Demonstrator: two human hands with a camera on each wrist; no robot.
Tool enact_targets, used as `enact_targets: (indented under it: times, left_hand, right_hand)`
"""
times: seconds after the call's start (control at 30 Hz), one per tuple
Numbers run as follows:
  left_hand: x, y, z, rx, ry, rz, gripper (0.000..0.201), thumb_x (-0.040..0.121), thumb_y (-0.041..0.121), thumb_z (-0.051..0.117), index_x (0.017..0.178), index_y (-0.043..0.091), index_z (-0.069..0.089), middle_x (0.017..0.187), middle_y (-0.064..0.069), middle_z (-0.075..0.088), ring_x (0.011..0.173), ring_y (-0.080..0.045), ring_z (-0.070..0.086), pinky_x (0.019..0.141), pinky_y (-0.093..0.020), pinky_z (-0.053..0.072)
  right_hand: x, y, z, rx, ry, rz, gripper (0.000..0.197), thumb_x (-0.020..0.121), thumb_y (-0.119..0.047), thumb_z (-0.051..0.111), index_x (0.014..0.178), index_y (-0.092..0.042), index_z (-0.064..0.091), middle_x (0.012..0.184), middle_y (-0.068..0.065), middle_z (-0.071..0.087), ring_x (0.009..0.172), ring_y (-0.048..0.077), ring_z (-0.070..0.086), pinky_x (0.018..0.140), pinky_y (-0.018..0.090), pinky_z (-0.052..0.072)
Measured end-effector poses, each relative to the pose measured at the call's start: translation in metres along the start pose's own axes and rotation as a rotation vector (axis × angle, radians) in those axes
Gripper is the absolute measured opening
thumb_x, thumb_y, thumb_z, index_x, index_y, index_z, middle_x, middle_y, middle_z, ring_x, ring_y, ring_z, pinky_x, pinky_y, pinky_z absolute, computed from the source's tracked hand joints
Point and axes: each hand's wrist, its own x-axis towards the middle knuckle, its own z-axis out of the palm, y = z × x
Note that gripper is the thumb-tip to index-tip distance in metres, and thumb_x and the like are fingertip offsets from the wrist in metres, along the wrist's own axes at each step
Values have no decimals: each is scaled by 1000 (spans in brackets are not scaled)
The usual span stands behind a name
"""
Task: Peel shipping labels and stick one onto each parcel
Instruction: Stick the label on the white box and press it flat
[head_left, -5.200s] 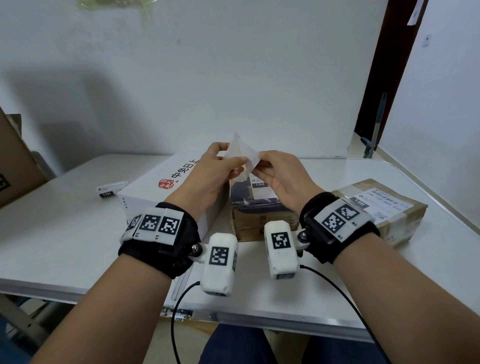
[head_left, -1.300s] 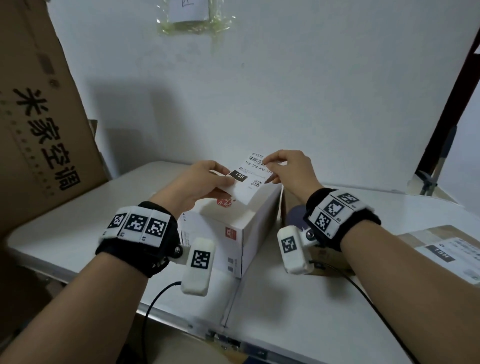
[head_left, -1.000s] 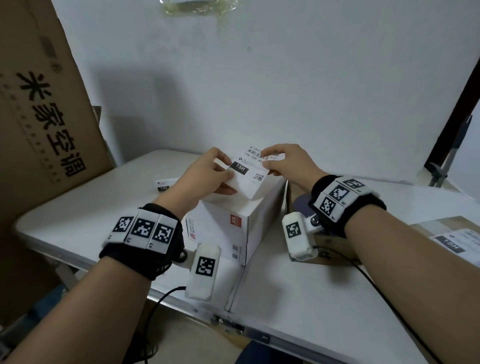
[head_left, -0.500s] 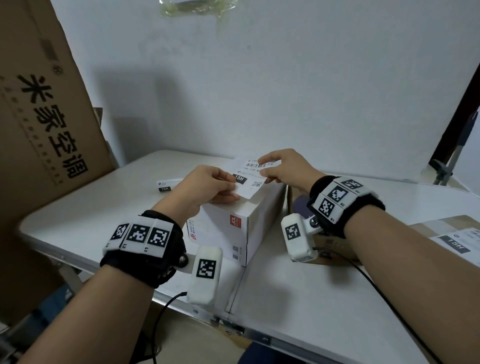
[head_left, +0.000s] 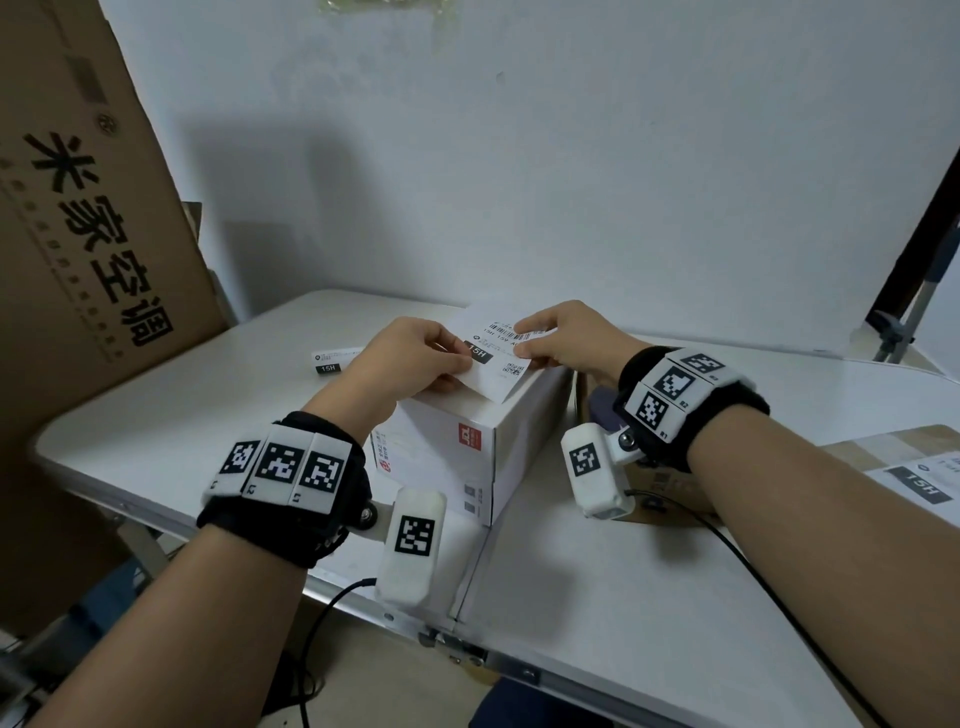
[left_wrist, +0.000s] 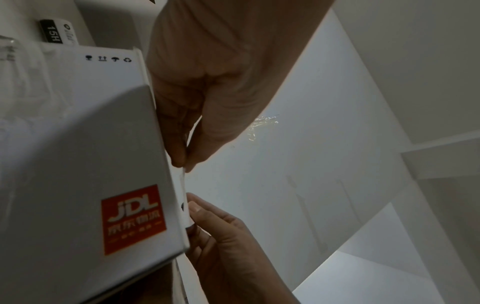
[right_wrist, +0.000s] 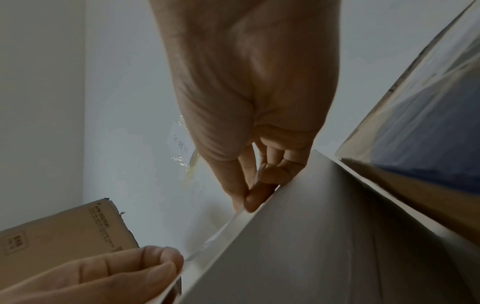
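Note:
A white shipping label (head_left: 498, 358) with a barcode and a black "15H" mark lies low over the top of the white JDL parcel (head_left: 457, 447). My left hand (head_left: 415, 358) pinches its left edge and my right hand (head_left: 556, 340) pinches its right edge. In the left wrist view my left hand (left_wrist: 184, 162) holds the thin label edge (left_wrist: 185, 197) right at the top edge of the white parcel (left_wrist: 85, 164). In the right wrist view my right hand (right_wrist: 252, 197) pinches the label above the white parcel (right_wrist: 311, 246). Whether the label touches the box top is unclear.
A brown parcel (head_left: 670, 483) sits right of the white one, and another brown parcel with a label (head_left: 914, 483) lies at the far right. Spare labels (head_left: 332, 359) lie on the white table (head_left: 597, 597) behind my left hand. A big cardboard carton (head_left: 88, 218) leans at the left.
Both hands have brought the label down from above the white parcel to just over its top. Earlier, I peeled it over the brown parcel and turned left.

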Motion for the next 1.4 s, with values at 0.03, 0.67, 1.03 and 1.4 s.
enact_targets:
  times: [0.03,0.67,1.03,1.4]
  left_hand:
    - [0,0,0,15,1,-3,4,84,6,69,83,10,67,68,-2,63,52,-9,60,64,-21,54]
    - [4,10,-1,213,-56,-35,6,82,12,71,88,13,73,63,-2,66,45,-6,58,62,-22,54]
    - [8,14,-1,371,-102,-4,13,84,13,68,95,11,74,62,1,66,37,2,56,47,-8,47]
    - [5,17,4,526,-76,38,11,83,14,65,90,20,70,70,1,63,53,-11,58,49,-17,45]
  right_hand:
    - [0,-1,0,-8,0,4,39,81,-6,72,119,-3,64,101,17,71,66,16,64,68,17,48]
    - [-9,-16,0,-403,13,-75,40,83,-13,69,123,-8,64,120,10,67,99,20,64,52,-7,33]
    - [-9,-17,0,-521,26,-81,40,84,-21,67,124,-15,64,130,4,61,119,18,55,87,19,37]
    - [-9,-7,-4,-518,114,-73,39,86,-15,65,124,-8,63,125,12,62,119,23,55,96,27,43]
